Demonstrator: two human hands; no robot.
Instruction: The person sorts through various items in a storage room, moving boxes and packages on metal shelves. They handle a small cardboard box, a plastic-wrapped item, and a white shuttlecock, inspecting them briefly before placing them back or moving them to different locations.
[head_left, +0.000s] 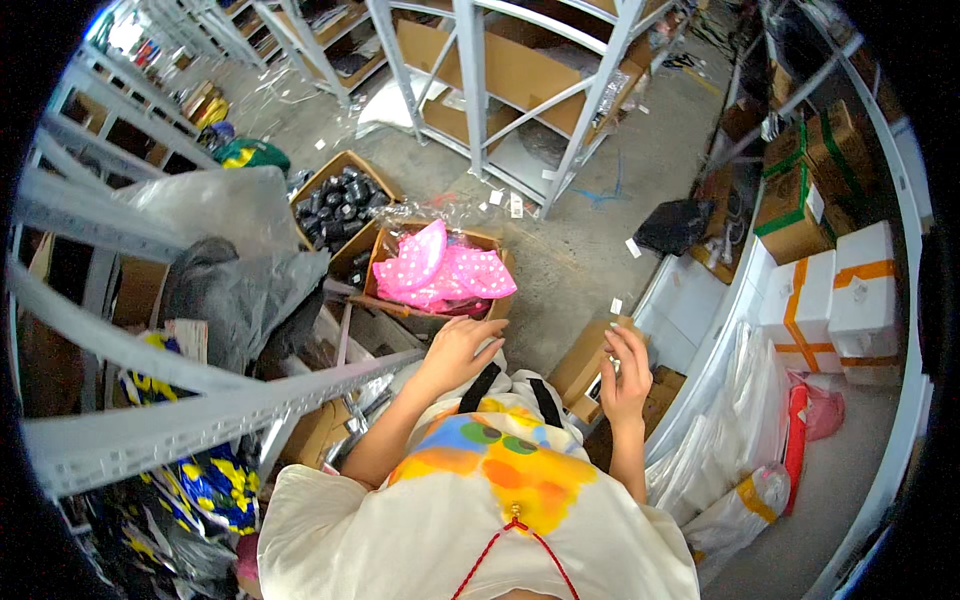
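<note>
My left hand (463, 351) is held in front of my waist, fingers spread, with nothing in it. Just beyond its fingertips is a cardboard box (508, 300) with pink star-patterned items (450, 271) and clear plastic film. My right hand (627, 373) is raised on the other side, its fingers bent and apart, and no object shows in it. Behind that hand lies a long cardboard box (581, 360) on the floor. Another open carton (381, 171) behind the pink items holds several small black wrapped packages (345, 206).
A grey metal shelf beam (225, 420) crosses close on my left, near dark plastic bags (247, 292). On the right, a shelf (682, 300) bears white boxes with orange tape (801, 311) and plastic-wrapped bundles (720, 427). A metal rack (472, 90) stands ahead on the concrete floor (585, 247).
</note>
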